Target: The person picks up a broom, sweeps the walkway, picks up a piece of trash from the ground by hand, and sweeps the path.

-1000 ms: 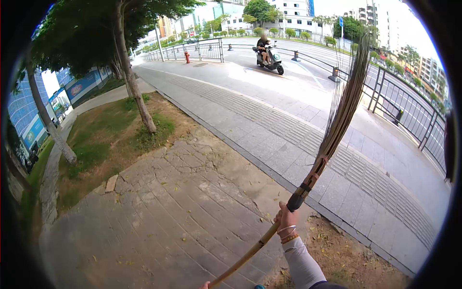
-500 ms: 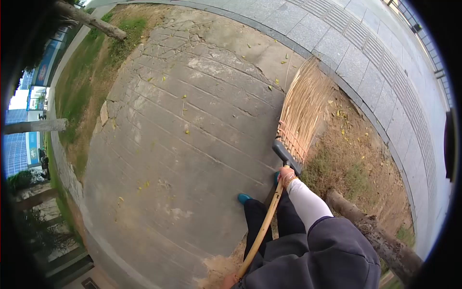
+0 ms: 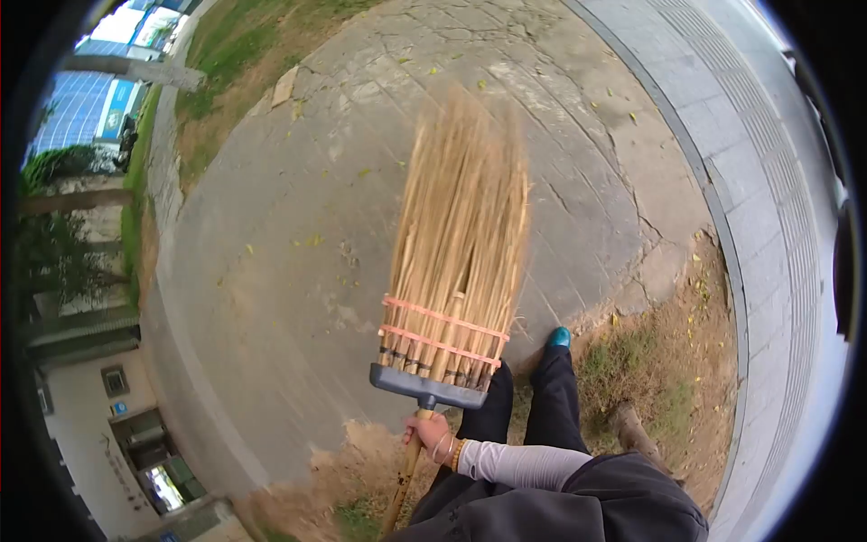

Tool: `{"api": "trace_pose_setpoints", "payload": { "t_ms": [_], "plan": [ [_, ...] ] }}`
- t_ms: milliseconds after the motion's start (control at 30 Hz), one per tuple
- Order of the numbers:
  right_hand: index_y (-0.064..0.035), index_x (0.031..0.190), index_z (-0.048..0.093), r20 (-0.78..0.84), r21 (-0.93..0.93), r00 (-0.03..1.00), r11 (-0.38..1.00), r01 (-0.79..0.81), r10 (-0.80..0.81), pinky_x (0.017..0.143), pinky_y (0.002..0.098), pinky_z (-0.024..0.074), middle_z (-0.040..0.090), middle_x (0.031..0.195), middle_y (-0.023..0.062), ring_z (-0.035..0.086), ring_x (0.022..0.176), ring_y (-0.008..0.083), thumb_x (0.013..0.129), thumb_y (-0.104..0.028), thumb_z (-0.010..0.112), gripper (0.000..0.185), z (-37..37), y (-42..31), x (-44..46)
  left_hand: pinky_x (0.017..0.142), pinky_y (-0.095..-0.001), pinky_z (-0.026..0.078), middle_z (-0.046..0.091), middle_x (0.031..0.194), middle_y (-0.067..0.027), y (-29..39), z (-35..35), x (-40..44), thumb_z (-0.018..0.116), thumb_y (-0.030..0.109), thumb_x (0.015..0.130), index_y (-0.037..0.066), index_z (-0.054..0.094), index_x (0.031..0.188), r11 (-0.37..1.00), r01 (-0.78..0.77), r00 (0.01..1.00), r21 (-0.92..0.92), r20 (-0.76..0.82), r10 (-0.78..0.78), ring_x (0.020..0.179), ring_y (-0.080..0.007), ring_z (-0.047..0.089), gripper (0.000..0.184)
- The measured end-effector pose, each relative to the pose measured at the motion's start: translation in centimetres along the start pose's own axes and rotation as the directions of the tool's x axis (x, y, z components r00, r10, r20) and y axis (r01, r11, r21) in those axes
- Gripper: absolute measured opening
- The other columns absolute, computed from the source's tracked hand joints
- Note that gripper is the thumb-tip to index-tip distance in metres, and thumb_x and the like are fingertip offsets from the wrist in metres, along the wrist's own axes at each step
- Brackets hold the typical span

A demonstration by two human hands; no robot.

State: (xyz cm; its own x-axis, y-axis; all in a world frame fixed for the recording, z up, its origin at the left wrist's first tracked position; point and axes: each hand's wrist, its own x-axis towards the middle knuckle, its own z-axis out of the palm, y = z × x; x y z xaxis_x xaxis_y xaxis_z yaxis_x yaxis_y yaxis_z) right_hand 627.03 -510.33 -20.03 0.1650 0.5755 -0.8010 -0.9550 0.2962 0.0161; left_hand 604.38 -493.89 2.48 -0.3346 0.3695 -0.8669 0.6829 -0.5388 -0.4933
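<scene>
My right hand [image 3: 432, 436] is wrapped round the wooden handle [image 3: 403, 483] of a large broom, just below its head. A dark grey plastic holder [image 3: 424, 387] joins the handle to the broom's straw-coloured bristles [image 3: 461, 235], which point away from me and are bound with pink bands. Motion blurs the bristle tips over the paved ground. A bracelet and beads circle my right wrist, below a light sleeve. Down at the bottom edge the handle leaves the view, and my left hand does not show.
Cracked paving [image 3: 298, 271] with scattered yellow leaves spreads ahead. At right, dirt and grass [image 3: 668, 370] border a kerb and a tiled walkway [image 3: 750, 181]. A tree trunk [image 3: 637, 434] stands by my right leg. Grass, trees and a building [image 3: 99, 434] lie to the left.
The broom has swung from the kerb side at right to the left, across the paving in front of me. My view has turned, and my left hand has left the frame.
</scene>
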Motion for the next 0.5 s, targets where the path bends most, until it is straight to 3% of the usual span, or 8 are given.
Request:
{"api": "trace_pose_setpoints", "payload": {
  "t_ms": [67,133,267,333,400,433,467,500],
  "plan": [
    [-0.0029,0.07,0.045,-0.071,0.223,0.997,0.975,0.011,0.005,0.046,0.033,0.0416,0.047,0.054,0.0062,0.047,0.045,0.02,0.071,-0.002,0.055,0.01,-1.2,-2.1,-0.9,0.056,-0.0387,0.043,0.058,0.064,-0.0118,-4.5,3.1,3.4,0.058,0.033,0.07,0.006,0.059,0.076,0.998,0.007,0.976,-0.062,0.216,0.006,0.061,-0.0295,0.056,0.028],
    [-0.0087,0.065,0.041,-0.171,0.218,0.985,0.976,0.002,0.036,0.045,0.0333,0.0386,0.039,0.051,0.0029,0.041,0.045,0.0182,0.074,-0.008,0.053,0.014,-4.8,-4.4,0.8,0.055,-0.0384,0.043,0.058,0.064,-0.0114,-5.1,6.7,6.7,0.058,0.033,0.069,0.006,0.059,0.076,0.988,-0.127,0.933,-0.091,0.326,0.15,0.06,-0.0288,0.056,0.027],
    [-0.0178,0.056,0.036,-0.451,0.116,0.892,0.992,0.041,0.016,0.034,0.0234,0.0308,0.031,0.042,-0.0051,0.032,0.034,0.0095,0.076,-0.028,0.051,0.027,-15.7,-10.1,7.4,0.053,-0.0396,0.044,0.057,0.061,-0.0112,2.7,7.7,6.3,0.054,0.033,0.069,0.01,0.059,0.075,0.883,-0.443,0.888,-0.153,-0.208,0.409,0.059,-0.028,0.057,0.024],
    [-0.0187,0.054,0.033,-0.51,0.05,0.86,0.999,0.003,0.023,0.032,0.0218,0.0289,0.029,0.041,-0.0053,0.03,0.033,0.0084,0.077,-0.026,0.049,0.029,-15.9,-10.8,9.8,0.054,-0.0398,0.045,0.057,0.06,-0.0092,5.1,7.3,4.0,0.054,0.031,0.065,0.011,0.06,0.074,0.872,-0.482,0.852,-0.088,-0.279,0.443,0.056,-0.0279,0.056,0.022],
    [-0.0175,0.054,0.031,-0.588,-0.036,0.805,0.993,-0.116,0.073,0.031,0.0227,0.0289,0.028,0.043,-0.0042,0.03,0.034,0.0094,0.077,-0.022,0.047,0.029,-15.8,-8.3,14.0,0.064,-0.0386,0.047,0.057,0.066,-0.0108,6.3,5.3,0.5,0.056,0.02,0.067,0.007,0.058,0.073,0.97,-0.198,0.964,-0.143,-0.208,0.167,0.065,-0.0267,0.056,0.015],
    [-0.0152,0.055,0.032,-0.467,-0.075,0.864,0.965,-0.251,0.188,0.032,0.0227,0.0283,0.027,0.045,-0.0026,0.029,0.035,0.0104,0.077,-0.02,0.047,0.026,-15.6,-6.3,15.9,0.061,-0.0375,0.046,0.057,0.065,-0.0116,5.3,6.9,0.5,0.054,0.021,0.068,0.007,0.057,0.071,0.973,-0.174,0.96,-0.15,-0.245,0.134,0.064,-0.0257,0.056,0.015],
    [-0.0154,0.059,0.035,-0.497,0.078,0.839,0.974,-0.211,0.222,0.034,0.024,0.0258,0.028,0.047,-0.0033,0.027,0.036,0.0103,0.075,-0.013,0.046,0.019,-13.8,-3.3,17.2,0.058,-0.0365,0.046,0.056,0.064,-0.0125,4.3,8.5,0.5,0.052,0.022,0.07,0.006,0.056,0.068,0.976,-0.149,0.954,-0.158,-0.281,0.1,0.063,-0.0246,0.057,0.016],
    [-0.0137,0.058,0.035,-0.549,-0.038,0.802,0.952,-0.304,0.234,0.036,0.0243,0.027,0.03,0.049,-0.0025,0.028,0.039,0.0108,0.074,-0.01,0.046,0.02,-9.2,-0.8,17.2,0.058,-0.0365,0.046,0.056,0.064,-0.0125,3.2,9.2,0.2,0.052,0.022,0.07,0.006,0.056,0.069,0.974,-0.107,0.956,-0.199,-0.291,0.046,0.064,-0.0247,0.057,0.016]
  ]
}}
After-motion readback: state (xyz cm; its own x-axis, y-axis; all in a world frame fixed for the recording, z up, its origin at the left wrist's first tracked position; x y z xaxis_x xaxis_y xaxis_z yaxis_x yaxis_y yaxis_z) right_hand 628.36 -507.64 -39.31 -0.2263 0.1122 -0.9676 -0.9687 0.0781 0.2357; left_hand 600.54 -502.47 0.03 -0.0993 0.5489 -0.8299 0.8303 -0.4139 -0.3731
